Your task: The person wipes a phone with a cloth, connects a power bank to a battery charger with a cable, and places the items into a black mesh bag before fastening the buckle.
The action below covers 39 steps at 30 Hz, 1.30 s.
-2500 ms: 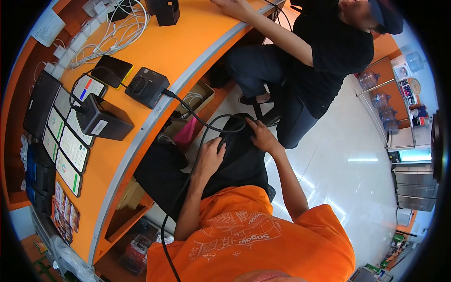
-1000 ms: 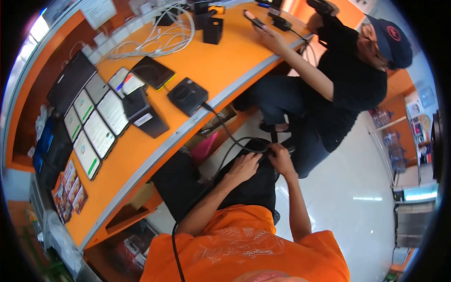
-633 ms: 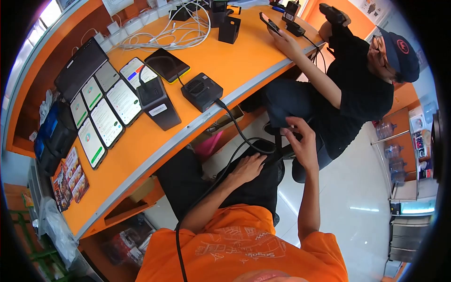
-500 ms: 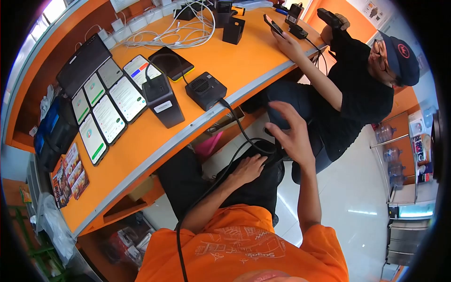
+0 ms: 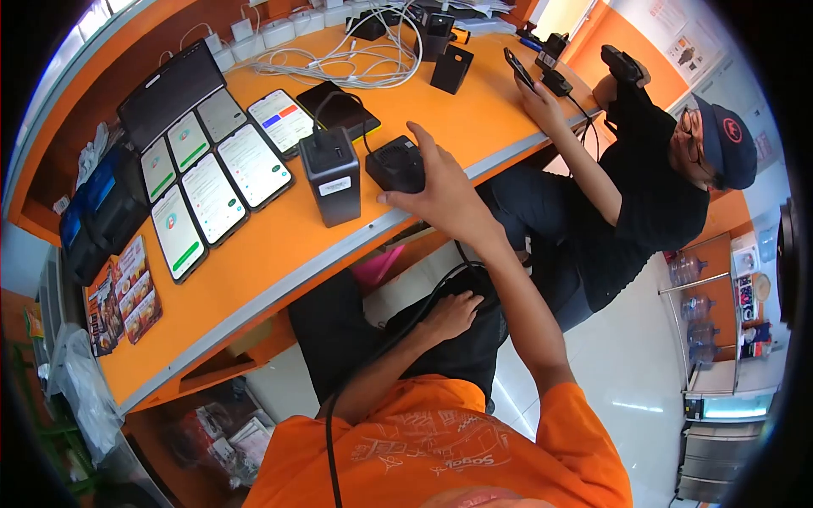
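My right hand is at the desk's front edge, thumb and fingers spread around the near right side of a black boxy device with a round grille. The hand covers part of this device and the start of its cable. Left of it stands a black power bank with a white label, a short cord plugged into its top. My left hand lies on my thigh with fingers stretched out, beside the thick black cable that runs over my lap and shirt.
Several lit phones lie in rows on the orange desk. Behind them are a black-screened device with a yellow edge and tangled white cables. A person in black sits at the right, holding a phone. Leaflets lie at the left.
My right hand has moved up and left from above my lap to the black boxy device. My left hand stays on my thigh. The view has shifted slightly.
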{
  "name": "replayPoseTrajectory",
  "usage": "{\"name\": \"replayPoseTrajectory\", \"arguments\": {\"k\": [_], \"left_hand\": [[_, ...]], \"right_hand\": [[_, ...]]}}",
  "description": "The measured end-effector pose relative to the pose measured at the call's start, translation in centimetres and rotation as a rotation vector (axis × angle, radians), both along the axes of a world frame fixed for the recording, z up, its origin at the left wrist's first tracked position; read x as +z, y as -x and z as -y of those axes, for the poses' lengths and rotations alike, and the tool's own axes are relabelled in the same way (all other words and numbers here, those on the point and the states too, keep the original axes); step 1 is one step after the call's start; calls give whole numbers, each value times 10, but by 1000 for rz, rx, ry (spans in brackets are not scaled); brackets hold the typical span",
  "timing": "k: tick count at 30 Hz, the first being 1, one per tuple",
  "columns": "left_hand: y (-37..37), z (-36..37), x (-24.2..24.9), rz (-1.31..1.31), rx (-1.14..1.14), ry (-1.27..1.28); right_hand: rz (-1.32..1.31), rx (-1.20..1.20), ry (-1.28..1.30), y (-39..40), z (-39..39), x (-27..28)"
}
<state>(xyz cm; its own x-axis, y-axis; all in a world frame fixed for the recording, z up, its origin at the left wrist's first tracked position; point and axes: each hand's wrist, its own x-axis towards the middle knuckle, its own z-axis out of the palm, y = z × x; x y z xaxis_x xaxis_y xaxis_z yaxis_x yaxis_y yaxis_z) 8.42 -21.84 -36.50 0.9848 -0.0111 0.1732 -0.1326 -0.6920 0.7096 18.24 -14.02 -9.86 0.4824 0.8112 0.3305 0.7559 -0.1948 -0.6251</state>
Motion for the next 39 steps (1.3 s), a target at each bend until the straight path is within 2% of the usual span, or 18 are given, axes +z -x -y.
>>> {"name": "replayPoseTrajectory", "arguments": {"k": [2, 8, 11, 14, 26, 32, 39], "left_hand": [[-1, 0, -1, -9, -9, 25], [2, 1, 0, -7, -22, 26], [3, 2, 0, -5, -17, 25], [3, 4, -8, 3, 2, 30], [3, 2, -3, -10, 7, 44], [-1, 1, -9, -126, -55, 38], [-1, -1, -9, -114, -48, 39]], "right_hand": [[59, -43, 110, 6, -7, 2], [43, -10, -17, -1, -13, -10], [-345, 63, -145, -3, -11, -3], [-589, 51, -187, -1, -8, 6], [-1122, 420, -481, 5, -11, -1], [-1309, 472, -503, 15, -18, -1], [-1166, 446, -433, 17, -22, -7]]}}
